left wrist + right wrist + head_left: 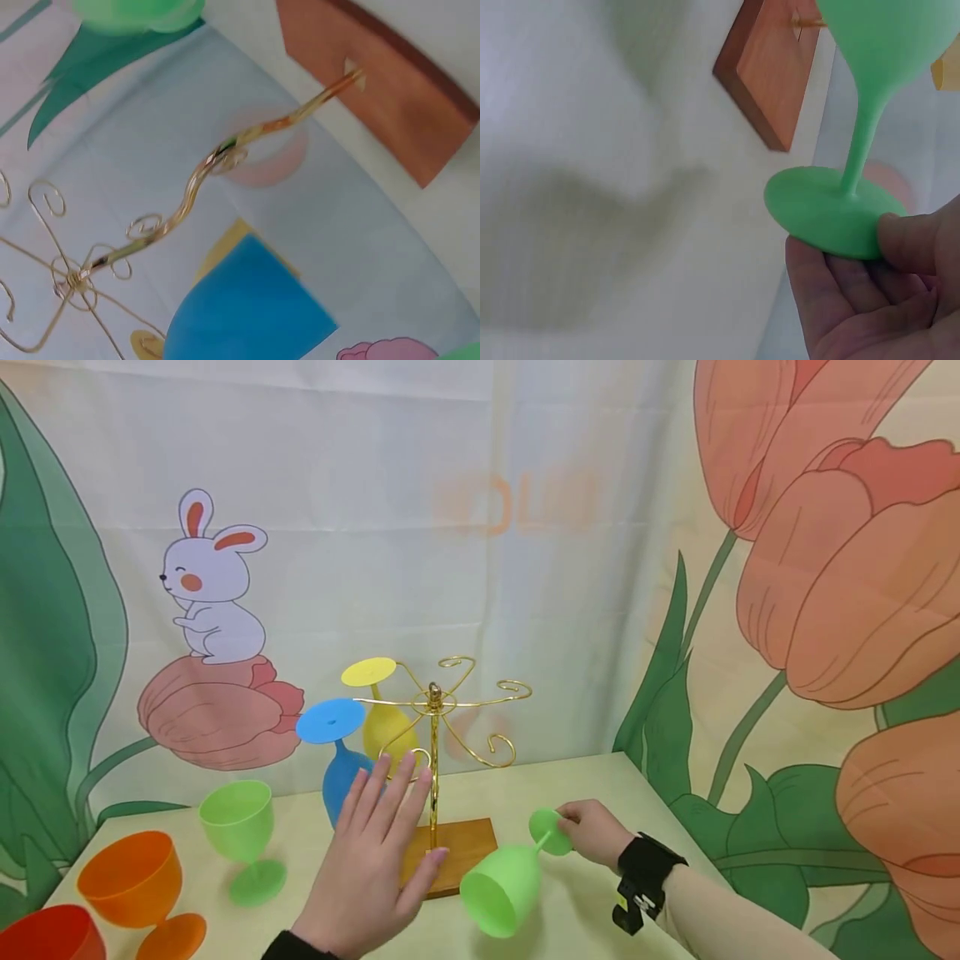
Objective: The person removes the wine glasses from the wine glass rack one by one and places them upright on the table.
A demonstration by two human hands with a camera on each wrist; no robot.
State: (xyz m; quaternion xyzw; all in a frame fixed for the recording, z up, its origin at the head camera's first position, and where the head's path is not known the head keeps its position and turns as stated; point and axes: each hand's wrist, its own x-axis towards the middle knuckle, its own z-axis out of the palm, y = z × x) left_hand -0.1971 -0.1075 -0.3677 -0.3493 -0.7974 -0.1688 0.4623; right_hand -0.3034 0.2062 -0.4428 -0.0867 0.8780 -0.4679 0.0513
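Observation:
My right hand (598,833) pinches the round foot of a green plastic goblet (504,885). The goblet is tilted, its bowl pointing down and left in the head view. In the right wrist view, the thumb lies on one face of the foot (832,210) and the fingers on the other. My left hand (375,852) is raised with fingers straight, holding nothing, in front of a gold metal stand (434,760) with curled arms. A blue goblet (341,777) and a yellow goblet (386,727) hang upside down on the stand's left side. The left hand partly hides the blue one.
On the table's left stand another green goblet (238,827), an orange goblet (133,877) and a red goblet (56,935), cut by the frame edge. The stand's wooden base (468,852) rests on the table. A printed cloth (360,527) hangs behind.

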